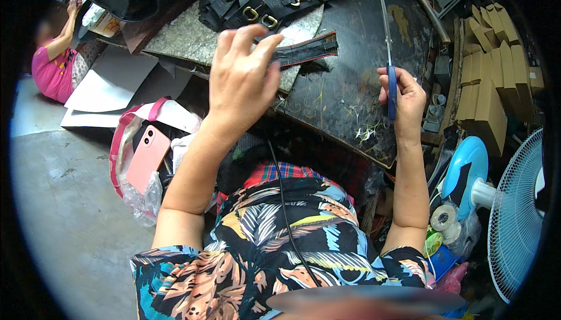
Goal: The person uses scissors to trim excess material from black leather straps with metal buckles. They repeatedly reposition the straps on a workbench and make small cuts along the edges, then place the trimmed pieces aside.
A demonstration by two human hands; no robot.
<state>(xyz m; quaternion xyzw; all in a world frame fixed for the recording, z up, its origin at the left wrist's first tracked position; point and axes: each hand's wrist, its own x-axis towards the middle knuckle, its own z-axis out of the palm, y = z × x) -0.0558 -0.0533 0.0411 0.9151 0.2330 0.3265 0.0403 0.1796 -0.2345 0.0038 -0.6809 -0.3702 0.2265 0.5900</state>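
My right hand (pixel 408 99), closed, grips the blue handle of long, slim scissors (pixel 383 25). They are seen edge-on, with the metal blades pointing away from me over the dark worktable (pixel 356 80). My left hand (pixel 241 77) is raised with its fingers apart and slightly bent, and nothing shows in it. Just beyond and partly behind its fingers lies a black strap (pixel 312 50) with reddish edges; my hand hides its left end. Farther back, a pile of black leather straps with brass-coloured buckles (pixel 266 2) rests on a pale speckled slab (pixel 181 37).
Thread scraps (pixel 367 132) lie at the table's front edge. A hammer (pixel 429 10) is at the far right, beside cardboard boxes (pixel 491 86). A blue fan (pixel 517 215) stands right. At left are a bag with a pink phone (pixel 149 159) and another person (pixel 55 69).
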